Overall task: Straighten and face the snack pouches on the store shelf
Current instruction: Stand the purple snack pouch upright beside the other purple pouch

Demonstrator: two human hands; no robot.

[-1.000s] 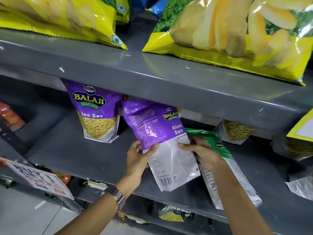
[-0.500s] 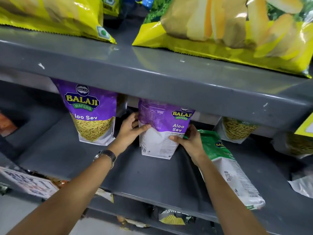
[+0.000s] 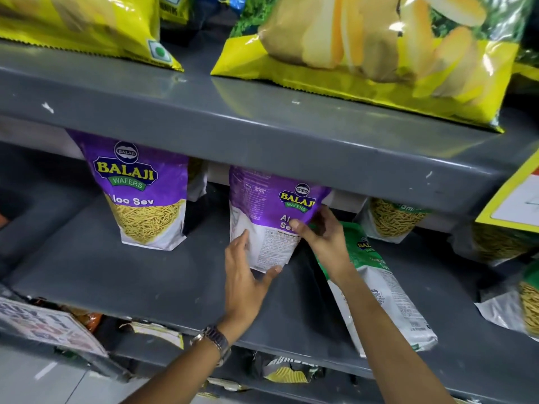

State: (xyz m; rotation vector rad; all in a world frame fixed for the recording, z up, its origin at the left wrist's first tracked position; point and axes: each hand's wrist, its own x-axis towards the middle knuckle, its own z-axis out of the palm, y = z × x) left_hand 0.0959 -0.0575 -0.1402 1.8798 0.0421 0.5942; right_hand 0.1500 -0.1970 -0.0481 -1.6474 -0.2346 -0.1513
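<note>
Purple Aloo Sev pouch (image 3: 271, 211) stands upright mid-frame, back panel outward; its twin (image 3: 143, 193) left faces front.

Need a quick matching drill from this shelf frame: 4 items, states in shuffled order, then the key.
Items:
1. held purple pouch
2. left purple pouch
3. green pouch
4. yellow chips bag

States:
A. lying flat on the middle shelf
B. upright, front facing out, untouched
C. on the top shelf
D. back panel facing out, between left hand and right hand

Pairs: 1-D, 2-B, 3-A, 4-C
</note>
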